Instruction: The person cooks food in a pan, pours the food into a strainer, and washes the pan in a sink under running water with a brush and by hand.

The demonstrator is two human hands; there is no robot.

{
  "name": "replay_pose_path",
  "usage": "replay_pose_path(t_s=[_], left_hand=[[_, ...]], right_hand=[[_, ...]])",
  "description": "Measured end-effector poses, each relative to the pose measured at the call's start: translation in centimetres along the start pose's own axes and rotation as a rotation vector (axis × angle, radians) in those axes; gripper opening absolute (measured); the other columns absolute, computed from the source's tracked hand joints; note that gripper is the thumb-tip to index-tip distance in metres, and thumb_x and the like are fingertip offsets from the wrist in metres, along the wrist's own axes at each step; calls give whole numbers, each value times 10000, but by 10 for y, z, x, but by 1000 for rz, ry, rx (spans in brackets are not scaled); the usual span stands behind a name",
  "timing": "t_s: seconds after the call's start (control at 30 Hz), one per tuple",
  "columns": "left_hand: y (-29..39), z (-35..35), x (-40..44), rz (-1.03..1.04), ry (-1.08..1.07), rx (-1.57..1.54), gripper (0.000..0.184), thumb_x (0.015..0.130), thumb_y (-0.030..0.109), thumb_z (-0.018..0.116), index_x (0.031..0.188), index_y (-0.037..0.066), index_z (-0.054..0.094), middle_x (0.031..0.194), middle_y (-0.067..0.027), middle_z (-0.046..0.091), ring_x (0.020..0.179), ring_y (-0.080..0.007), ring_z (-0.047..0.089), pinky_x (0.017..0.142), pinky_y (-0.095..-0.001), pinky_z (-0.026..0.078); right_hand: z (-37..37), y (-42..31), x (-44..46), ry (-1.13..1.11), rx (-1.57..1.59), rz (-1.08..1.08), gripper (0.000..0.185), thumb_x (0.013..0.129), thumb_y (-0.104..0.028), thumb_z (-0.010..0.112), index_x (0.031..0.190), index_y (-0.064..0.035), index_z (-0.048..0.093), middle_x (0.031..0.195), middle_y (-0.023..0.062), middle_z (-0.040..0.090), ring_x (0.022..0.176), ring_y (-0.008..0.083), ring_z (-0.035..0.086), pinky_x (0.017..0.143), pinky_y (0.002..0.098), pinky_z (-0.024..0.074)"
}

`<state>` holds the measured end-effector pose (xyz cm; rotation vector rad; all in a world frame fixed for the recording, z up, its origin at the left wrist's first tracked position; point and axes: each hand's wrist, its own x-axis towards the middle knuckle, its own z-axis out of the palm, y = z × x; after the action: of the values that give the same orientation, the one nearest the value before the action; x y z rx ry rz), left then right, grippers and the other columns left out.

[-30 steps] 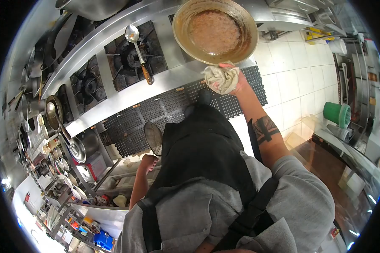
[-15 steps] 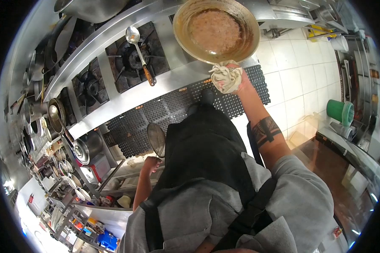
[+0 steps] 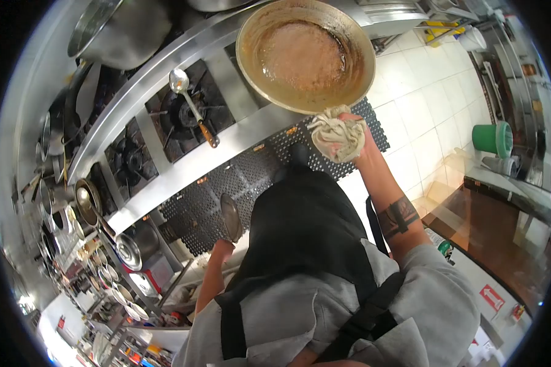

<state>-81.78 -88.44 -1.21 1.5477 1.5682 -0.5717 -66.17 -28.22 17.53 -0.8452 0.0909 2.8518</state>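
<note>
My right hand (image 3: 356, 139) is closed on a crumpled, pale cloth (image 3: 337, 136) at the near rim of a large round pan (image 3: 263, 90). Pinkish-brown, bubbling contents (image 3: 303, 55) fill the pan's bottom. Whatever the cloth covers at the rim is hidden. Lower left, my left hand (image 3: 224, 249) is wrapped round the end of a round strainer (image 3: 231, 217), which hangs beside my dark apron (image 3: 306, 232). A metal spoon with a wooden handle (image 3: 193, 107) lies across the burner (image 3: 190, 113) left of the pan.
A large metal pot (image 3: 125, 33) stands at the upper left. Another burner (image 3: 130, 160) is left of the spoon. Black perforated mats (image 3: 245, 168) cover the floor by the stove. A green bucket (image 3: 493, 139) is at the right, and lidded pot (image 3: 134, 244) sits at the lower left.
The pan now appears nearer and slightly lower in view, with the cloth-holding right hand at its rim. My left hand and the strainer appear lower, and the strainer is seen more edge-on.
</note>
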Motion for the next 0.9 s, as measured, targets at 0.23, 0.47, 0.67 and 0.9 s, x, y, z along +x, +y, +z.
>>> replay_pose_path(t_s=[0.23, 0.47, 0.67, 0.9], left_hand=[[-9, -72, 66, -333, -71, -284, 305, 843, 193, 537, 904, -42, 722, 1014, -291, 687, 994, -434, 668, 900, -505, 527], [70, -248, 125, -380, 177, -600, 330, 823, 202, 562, 938, -70, 710, 945, -329, 671, 1006, -453, 656, 886, -511, 523], [163, -374, 226, -351, 192, -436, 320, 818, 208, 560, 937, -47, 712, 971, -305, 676, 984, -465, 651, 883, -513, 523], [293, -533, 323, -303, 360, -485, 335, 827, 147, 562, 1109, -30, 590, 1043, -303, 670, 1032, -458, 640, 907, -520, 504]], right_hand=[[-27, -29, -96, -135, 33, -14, 281, 821, -124, 582, 1029, 63, 607, 959, 210, 667, 762, 321, 677, 620, 405, 581], [-98, -116, -173, -38, -7, -313, 210, 844, -82, 549, 1001, 41, 616, 958, 188, 663, 786, 313, 675, 661, 419, 599], [-166, -236, -233, 65, 71, -368, 136, 838, -111, 597, 921, -9, 630, 906, 134, 680, 723, 270, 679, 618, 393, 592], [-167, -375, -329, 129, 106, -415, 249, 779, -73, 588, 1005, 28, 616, 905, 168, 679, 709, 298, 685, 623, 419, 600]])
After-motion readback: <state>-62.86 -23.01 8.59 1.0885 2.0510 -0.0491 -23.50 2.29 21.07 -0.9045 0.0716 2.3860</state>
